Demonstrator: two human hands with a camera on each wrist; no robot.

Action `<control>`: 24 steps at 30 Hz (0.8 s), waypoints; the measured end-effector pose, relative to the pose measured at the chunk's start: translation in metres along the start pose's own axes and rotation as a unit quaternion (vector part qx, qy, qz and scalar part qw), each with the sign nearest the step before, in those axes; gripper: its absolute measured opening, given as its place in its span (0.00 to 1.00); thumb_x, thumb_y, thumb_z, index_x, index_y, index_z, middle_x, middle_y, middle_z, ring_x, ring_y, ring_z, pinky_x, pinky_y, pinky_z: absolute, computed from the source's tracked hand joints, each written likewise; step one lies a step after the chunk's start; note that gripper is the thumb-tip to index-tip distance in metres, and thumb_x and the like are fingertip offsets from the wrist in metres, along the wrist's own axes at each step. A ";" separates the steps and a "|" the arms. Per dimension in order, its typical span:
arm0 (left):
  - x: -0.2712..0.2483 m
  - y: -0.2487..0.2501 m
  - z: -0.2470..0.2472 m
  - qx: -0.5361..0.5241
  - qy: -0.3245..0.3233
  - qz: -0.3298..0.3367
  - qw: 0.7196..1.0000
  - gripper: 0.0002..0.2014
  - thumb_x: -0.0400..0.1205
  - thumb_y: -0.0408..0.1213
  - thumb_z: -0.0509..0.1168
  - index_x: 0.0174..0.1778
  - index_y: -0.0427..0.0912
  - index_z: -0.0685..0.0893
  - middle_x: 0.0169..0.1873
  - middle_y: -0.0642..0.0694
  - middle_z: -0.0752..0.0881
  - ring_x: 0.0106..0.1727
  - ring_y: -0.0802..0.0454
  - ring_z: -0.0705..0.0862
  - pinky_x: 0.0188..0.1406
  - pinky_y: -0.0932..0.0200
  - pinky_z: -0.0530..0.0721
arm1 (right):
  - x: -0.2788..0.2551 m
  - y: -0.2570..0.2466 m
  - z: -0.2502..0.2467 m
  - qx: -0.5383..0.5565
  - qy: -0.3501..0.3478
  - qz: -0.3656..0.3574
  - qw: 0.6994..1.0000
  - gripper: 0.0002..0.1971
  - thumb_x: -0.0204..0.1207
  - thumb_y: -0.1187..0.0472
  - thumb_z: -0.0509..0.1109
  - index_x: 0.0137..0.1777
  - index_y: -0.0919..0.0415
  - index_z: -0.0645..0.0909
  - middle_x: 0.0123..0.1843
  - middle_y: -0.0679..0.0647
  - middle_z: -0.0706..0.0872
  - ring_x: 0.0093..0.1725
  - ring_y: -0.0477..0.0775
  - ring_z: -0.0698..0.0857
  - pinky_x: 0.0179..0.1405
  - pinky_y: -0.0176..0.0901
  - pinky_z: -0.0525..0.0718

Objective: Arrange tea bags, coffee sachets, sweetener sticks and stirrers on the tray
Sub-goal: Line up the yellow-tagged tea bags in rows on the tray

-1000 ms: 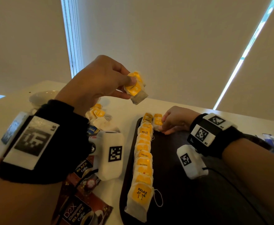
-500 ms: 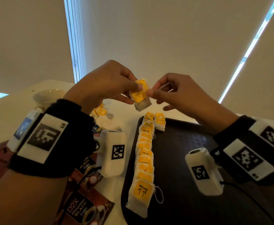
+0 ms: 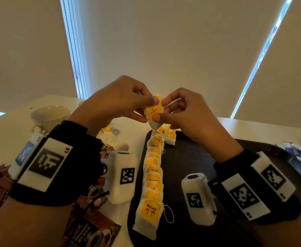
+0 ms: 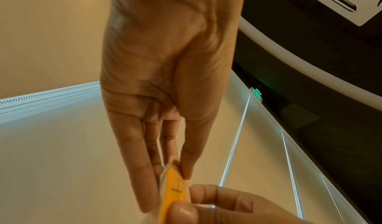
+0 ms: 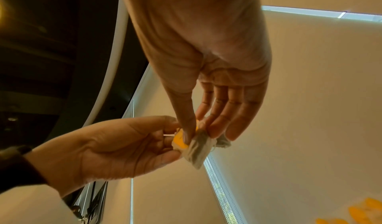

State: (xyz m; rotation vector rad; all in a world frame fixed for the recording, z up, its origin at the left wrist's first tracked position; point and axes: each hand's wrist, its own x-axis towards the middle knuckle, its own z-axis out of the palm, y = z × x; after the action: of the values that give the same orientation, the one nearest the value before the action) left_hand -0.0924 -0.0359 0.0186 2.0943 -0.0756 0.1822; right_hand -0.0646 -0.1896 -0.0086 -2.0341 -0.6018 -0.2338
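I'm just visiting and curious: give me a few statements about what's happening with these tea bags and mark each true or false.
1. Both hands pinch one tea bag above the tray. True: the left hand and right hand both grip it.
2. The tray holds no tea bags yet. False: a row of tea bags lies along its left side.
3. The coffee sachets are on the tray. False: they lie on the table, left of it.
4. A white cup stands on the table at far left. True.
5. The held tea bag's label is green. False: it is yellow.
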 end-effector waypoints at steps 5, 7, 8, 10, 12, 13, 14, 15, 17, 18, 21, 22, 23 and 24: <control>0.000 0.001 0.005 -0.012 0.004 -0.011 1.000 0.07 0.80 0.38 0.67 0.47 0.37 0.85 0.43 0.40 0.89 0.42 0.48 0.90 0.42 0.54 0.90 | 0.000 0.002 -0.006 0.020 -0.012 0.004 1.000 0.17 0.64 0.61 0.80 0.49 0.57 0.78 0.36 0.51 0.87 0.40 0.52 0.88 0.48 0.52 0.88; 0.000 0.002 0.006 -0.023 0.012 -0.016 1.000 0.06 0.80 0.38 0.67 0.46 0.38 0.85 0.42 0.40 0.88 0.40 0.49 0.89 0.41 0.55 0.90 | 0.001 0.002 -0.010 0.036 -0.024 0.007 0.999 0.17 0.65 0.62 0.80 0.51 0.58 0.78 0.37 0.52 0.87 0.41 0.53 0.88 0.46 0.51 0.89; 0.000 0.002 0.007 -0.027 0.014 -0.017 0.999 0.06 0.80 0.38 0.68 0.45 0.38 0.84 0.42 0.40 0.88 0.40 0.49 0.89 0.40 0.56 0.90 | 0.001 0.002 -0.012 0.043 -0.031 0.008 0.999 0.17 0.66 0.63 0.79 0.51 0.58 0.78 0.37 0.52 0.87 0.41 0.53 0.88 0.45 0.49 0.89; 0.000 0.003 0.008 -0.035 0.019 -0.021 0.999 0.05 0.80 0.37 0.68 0.44 0.39 0.84 0.42 0.40 0.88 0.39 0.49 0.89 0.39 0.57 0.90 | 0.002 0.002 -0.013 0.049 -0.044 0.006 0.998 0.15 0.67 0.63 0.78 0.51 0.57 0.78 0.36 0.51 0.86 0.41 0.53 0.88 0.43 0.47 0.89; 0.000 0.003 0.007 -0.045 0.025 -0.023 0.998 0.04 0.80 0.37 0.67 0.43 0.39 0.84 0.43 0.39 0.88 0.40 0.49 0.89 0.38 0.58 0.90 | 0.003 0.002 -0.014 0.057 -0.056 0.006 0.997 0.14 0.67 0.64 0.78 0.49 0.55 0.78 0.36 0.51 0.86 0.41 0.52 0.88 0.43 0.47 0.89; 0.000 0.003 0.006 -0.050 0.029 -0.024 0.998 0.04 0.80 0.36 0.67 0.43 0.39 0.83 0.43 0.40 0.88 0.41 0.48 0.89 0.38 0.58 0.90 | 0.003 0.002 -0.014 0.060 -0.063 0.006 0.996 0.14 0.68 0.64 0.77 0.50 0.54 0.78 0.36 0.51 0.87 0.41 0.52 0.88 0.43 0.46 0.89; 0.000 0.003 0.005 -0.053 0.031 -0.024 0.998 0.04 0.80 0.36 0.67 0.43 0.40 0.83 0.43 0.40 0.88 0.40 0.49 0.89 0.39 0.57 0.90 | 0.003 0.002 -0.014 0.063 -0.070 0.006 0.996 0.13 0.68 0.64 0.77 0.50 0.53 0.78 0.37 0.51 0.87 0.41 0.52 0.89 0.43 0.45 0.90; 0.000 0.002 0.005 -0.053 0.032 -0.024 0.998 0.04 0.80 0.36 0.67 0.42 0.39 0.83 0.42 0.40 0.88 0.40 0.49 0.89 0.40 0.57 0.90 | 0.003 0.002 -0.014 0.066 -0.076 0.007 0.995 0.13 0.69 0.64 0.76 0.50 0.52 0.79 0.37 0.52 0.87 0.42 0.51 0.89 0.42 0.45 0.90; 0.000 0.001 0.003 -0.048 0.031 -0.020 0.998 0.04 0.80 0.36 0.67 0.43 0.39 0.83 0.40 0.41 0.88 0.38 0.50 0.89 0.40 0.57 0.90 | 0.003 0.001 -0.015 0.068 -0.086 0.007 0.994 0.11 0.71 0.64 0.75 0.49 0.50 0.80 0.40 0.54 0.88 0.44 0.52 0.89 0.42 0.43 0.90; 0.001 0.001 0.003 -0.044 0.029 -0.018 0.998 0.05 0.80 0.36 0.67 0.43 0.38 0.83 0.39 0.41 0.88 0.38 0.51 0.90 0.39 0.57 0.90 | 0.002 0.001 -0.015 0.067 -0.090 0.007 0.994 0.10 0.72 0.64 0.74 0.48 0.50 0.80 0.42 0.55 0.88 0.44 0.53 0.89 0.43 0.43 0.90; 0.001 0.001 0.004 -0.035 0.023 -0.015 0.999 0.04 0.81 0.35 0.66 0.43 0.38 0.83 0.38 0.41 0.88 0.37 0.51 0.90 0.38 0.58 0.90 | 0.002 0.001 -0.015 0.062 -0.091 0.014 0.994 0.06 0.73 0.62 0.73 0.47 0.53 0.82 0.47 0.59 0.89 0.47 0.54 0.89 0.46 0.45 0.89; 0.001 0.001 0.004 -0.034 0.021 -0.015 0.999 0.04 0.81 0.35 0.66 0.43 0.38 0.83 0.38 0.42 0.88 0.37 0.51 0.90 0.38 0.58 0.90 | 0.002 0.002 -0.015 0.061 -0.089 0.019 0.994 0.05 0.73 0.62 0.73 0.48 0.54 0.82 0.48 0.59 0.89 0.48 0.54 0.89 0.47 0.45 0.89; 0.002 0.001 0.004 -0.036 0.021 -0.015 0.999 0.04 0.81 0.35 0.66 0.43 0.38 0.83 0.38 0.42 0.88 0.37 0.51 0.90 0.38 0.58 0.90 | 0.003 0.002 -0.016 0.061 -0.086 0.024 0.994 0.06 0.73 0.61 0.73 0.48 0.55 0.83 0.48 0.58 0.89 0.48 0.54 0.89 0.47 0.45 0.89; 0.002 0.000 0.004 -0.039 0.023 -0.015 0.999 0.04 0.81 0.35 0.66 0.44 0.38 0.83 0.38 0.42 0.88 0.37 0.51 0.90 0.38 0.59 0.90 | 0.003 0.003 -0.016 0.064 -0.081 0.030 0.994 0.06 0.73 0.60 0.73 0.49 0.56 0.83 0.49 0.57 0.88 0.49 0.53 0.88 0.48 0.45 0.89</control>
State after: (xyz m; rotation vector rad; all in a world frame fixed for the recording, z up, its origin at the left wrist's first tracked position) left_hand -0.0903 -0.0393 0.0174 2.0121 -0.0230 0.2071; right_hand -0.0593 -0.2034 -0.0012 -1.9548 -0.6387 0.0054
